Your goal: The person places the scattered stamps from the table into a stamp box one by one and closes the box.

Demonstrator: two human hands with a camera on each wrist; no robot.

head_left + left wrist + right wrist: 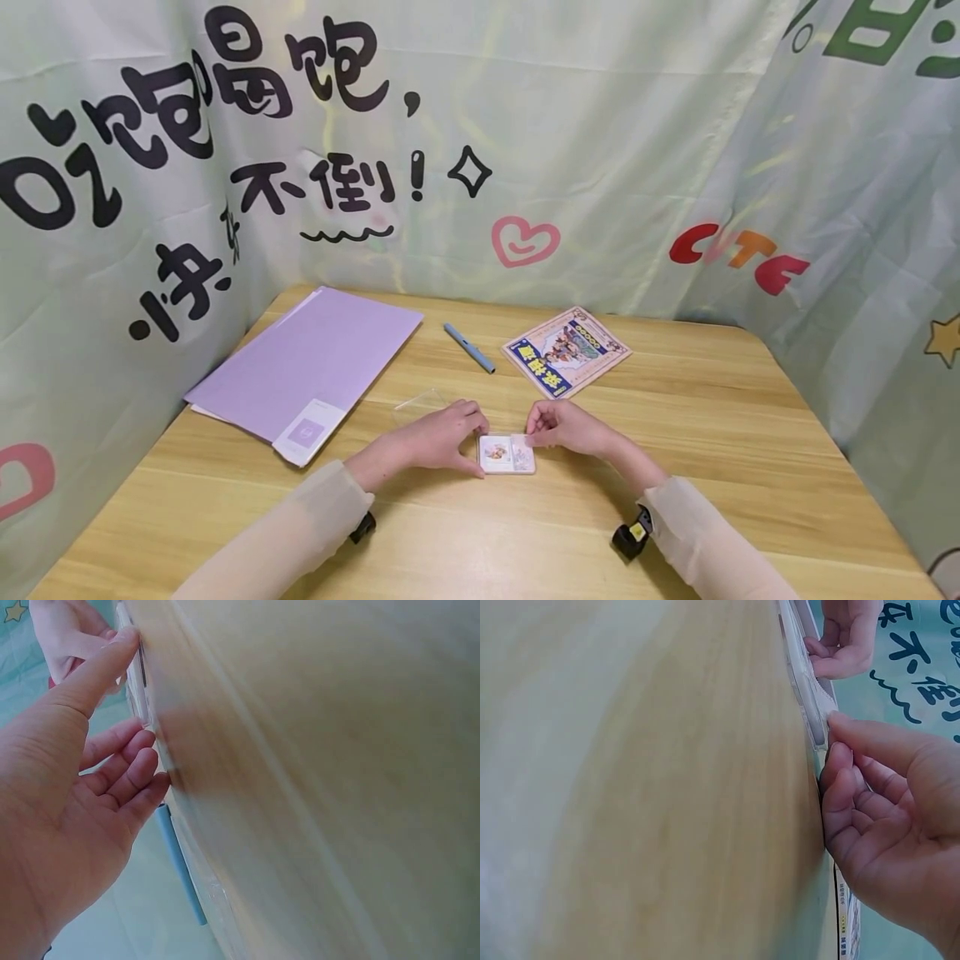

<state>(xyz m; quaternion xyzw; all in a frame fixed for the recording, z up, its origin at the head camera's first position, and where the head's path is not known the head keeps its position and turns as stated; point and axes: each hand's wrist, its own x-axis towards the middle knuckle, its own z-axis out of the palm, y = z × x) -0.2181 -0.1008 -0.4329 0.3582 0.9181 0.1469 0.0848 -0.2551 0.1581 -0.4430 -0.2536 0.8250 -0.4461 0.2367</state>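
Observation:
A small flat white case (495,454) with a printed picture lies on the table before me. My left hand (446,437) holds its left end, thumb at the near corner and fingers at the far edge. Over the right end lies a small pinkish translucent slip (522,453), its far corner pinched between thumb and forefinger of my right hand (568,427). Edge on, the case (804,682) looks thin in the right wrist view, with the right hand (885,795) at its end. In the left wrist view the left thumb (112,660) rests along its edge.
A purple folder (322,358) with a white-labelled packet (307,431) lies on the left. Behind the hands are a blue pen (468,347) and a colourful printed booklet (567,352). A clear plastic piece (420,404) lies beyond the left hand. Printed curtains (600,150) enclose the wooden table (720,417).

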